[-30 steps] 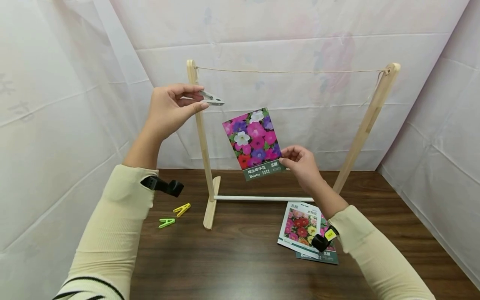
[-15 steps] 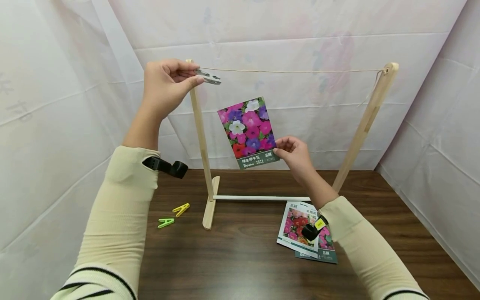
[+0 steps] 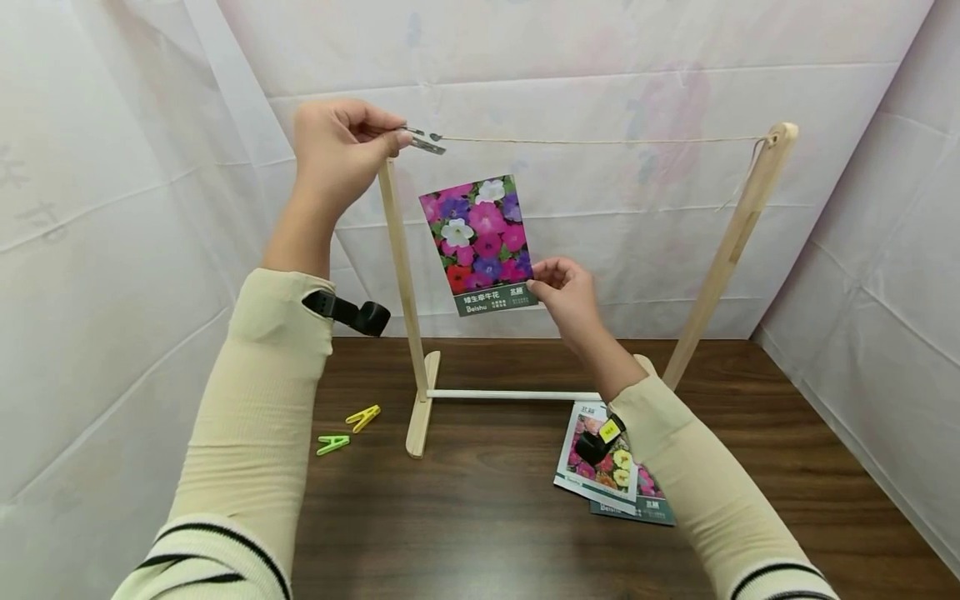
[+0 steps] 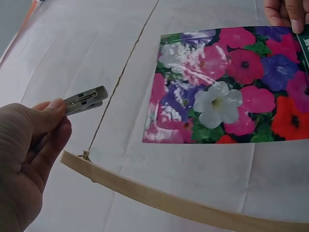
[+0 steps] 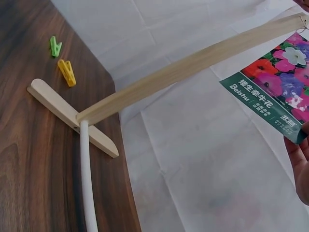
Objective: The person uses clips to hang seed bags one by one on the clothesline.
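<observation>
My left hand [image 3: 341, 150] pinches a grey clothespin [image 3: 426, 143] between thumb and fingers, close to the left end of the string [image 3: 600, 142]. In the left wrist view the clothespin [image 4: 86, 100] points toward the string [image 4: 126, 65], and its tip looks just short of it. My right hand [image 3: 567, 300] holds a flower seed packet [image 3: 480, 242] by its lower right corner, thumb in front. Tilted slightly, the packet hangs in the air below the string. In the right wrist view only the lower part of the packet [image 5: 270, 92] and some fingers show.
A wooden frame with a left post [image 3: 405, 275] and right post [image 3: 731, 250] carries the string; a white rod [image 3: 510, 395] joins its base. Yellow [image 3: 363, 418] and green [image 3: 333, 444] clothespins lie at left. More seed packets [image 3: 573, 479] lie under my right forearm.
My left hand has risen with the clothespin from below the string to its level. My right hand has moved the seed packet up and to the left.
</observation>
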Tool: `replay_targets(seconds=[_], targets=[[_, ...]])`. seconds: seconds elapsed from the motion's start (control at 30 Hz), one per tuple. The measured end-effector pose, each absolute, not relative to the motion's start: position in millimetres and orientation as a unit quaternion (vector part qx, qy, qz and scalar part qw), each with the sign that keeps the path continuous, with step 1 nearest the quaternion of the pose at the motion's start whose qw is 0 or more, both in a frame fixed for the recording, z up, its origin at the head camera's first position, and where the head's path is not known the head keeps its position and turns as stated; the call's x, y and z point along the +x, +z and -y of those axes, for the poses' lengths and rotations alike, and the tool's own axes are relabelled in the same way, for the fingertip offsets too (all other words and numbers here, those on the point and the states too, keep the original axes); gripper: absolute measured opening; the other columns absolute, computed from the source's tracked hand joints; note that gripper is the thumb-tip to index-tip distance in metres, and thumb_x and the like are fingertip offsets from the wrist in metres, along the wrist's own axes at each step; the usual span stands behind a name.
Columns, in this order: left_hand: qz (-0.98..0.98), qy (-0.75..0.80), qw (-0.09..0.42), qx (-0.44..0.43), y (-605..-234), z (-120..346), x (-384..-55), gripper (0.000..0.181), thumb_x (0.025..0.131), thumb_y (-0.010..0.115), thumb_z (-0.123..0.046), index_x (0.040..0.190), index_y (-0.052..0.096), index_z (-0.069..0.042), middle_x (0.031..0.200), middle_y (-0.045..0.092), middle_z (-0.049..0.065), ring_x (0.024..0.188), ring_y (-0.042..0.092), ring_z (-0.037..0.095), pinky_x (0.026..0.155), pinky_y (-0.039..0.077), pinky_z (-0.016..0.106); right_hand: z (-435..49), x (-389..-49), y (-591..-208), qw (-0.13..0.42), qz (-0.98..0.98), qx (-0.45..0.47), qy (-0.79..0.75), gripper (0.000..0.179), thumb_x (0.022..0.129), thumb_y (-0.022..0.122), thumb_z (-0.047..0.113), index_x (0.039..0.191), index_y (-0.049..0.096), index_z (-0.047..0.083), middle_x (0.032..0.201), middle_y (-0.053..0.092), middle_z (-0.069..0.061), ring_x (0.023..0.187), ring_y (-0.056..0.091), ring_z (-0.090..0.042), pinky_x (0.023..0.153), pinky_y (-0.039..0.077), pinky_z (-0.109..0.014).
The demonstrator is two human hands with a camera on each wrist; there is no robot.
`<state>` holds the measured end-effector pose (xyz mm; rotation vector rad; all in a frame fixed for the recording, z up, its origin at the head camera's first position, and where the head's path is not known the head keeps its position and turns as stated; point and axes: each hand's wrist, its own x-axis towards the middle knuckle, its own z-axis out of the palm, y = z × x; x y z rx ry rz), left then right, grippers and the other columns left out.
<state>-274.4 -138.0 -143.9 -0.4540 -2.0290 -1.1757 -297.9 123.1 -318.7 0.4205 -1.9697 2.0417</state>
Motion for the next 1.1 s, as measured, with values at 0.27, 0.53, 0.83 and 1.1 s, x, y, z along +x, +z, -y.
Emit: replay_targets(seconds=[0.27, 0.53, 0.83, 1.1], targets=[[0.815, -0.409, 0.378, -0.162, -136.4, 131.4, -276.9, 0.017, 0.085, 0.078, -0.016, 0.092, 0.078, -0.001, 0.08, 0.073, 0.003, 0.062, 0.063, 0.004, 0.064, 0.051, 0.013, -110.6, -302.0, -309.1, 0.159, 0.689, 0.12, 0.697, 0.01, 0.086, 0.067, -0.008, 0.093, 0.065, -0.001, 0.085, 0.063, -0.004, 0.078, 0.055, -0.015, 0.064, 0.046, -0.021], [0.835, -0.388, 0.361, -0.15, -130.7, 127.7, -283.0, 0.009, 0.087, 0.076, -0.018, 0.089, 0.08, -0.01, 0.091, 0.075, 0.009, 0.065, 0.062, 0.003, 0.065, 0.051, 0.014, -104.8, -304.5, -306.8, 0.174, 0.683, 0.118, 0.7, 0.009, 0.086, 0.066, -0.009, 0.092, 0.064, -0.003, 0.082, 0.062, -0.002, 0.076, 0.055, -0.014, 0.062, 0.045, -0.021], [0.859, -0.342, 0.346, -0.159, -128.6, 127.8, -283.4, 0.018, 0.09, 0.073, -0.02, 0.099, 0.079, -0.005, 0.098, 0.074, 0.011, 0.067, 0.061, -0.002, 0.069, 0.052, 0.014, -98.8, -303.7, -303.0, 0.195, 0.681, 0.113, 0.697, 0.012, 0.085, 0.065, -0.01, 0.087, 0.064, 0.002, 0.086, 0.064, -0.006, 0.078, 0.057, -0.015, 0.065, 0.047, -0.021], [0.872, -0.325, 0.331, -0.157, -127.4, 129.2, -281.3, 0.023, 0.092, 0.069, -0.023, 0.105, 0.077, -0.006, 0.102, 0.073, 0.011, 0.071, 0.062, -0.001, 0.072, 0.052, 0.015, -98.1, -302.8, -299.1, 0.214, 0.682, 0.105, 0.692, 0.014, 0.086, 0.065, -0.01, 0.087, 0.063, 0.004, 0.084, 0.062, -0.002, 0.079, 0.057, -0.015, 0.066, 0.047, -0.023]])
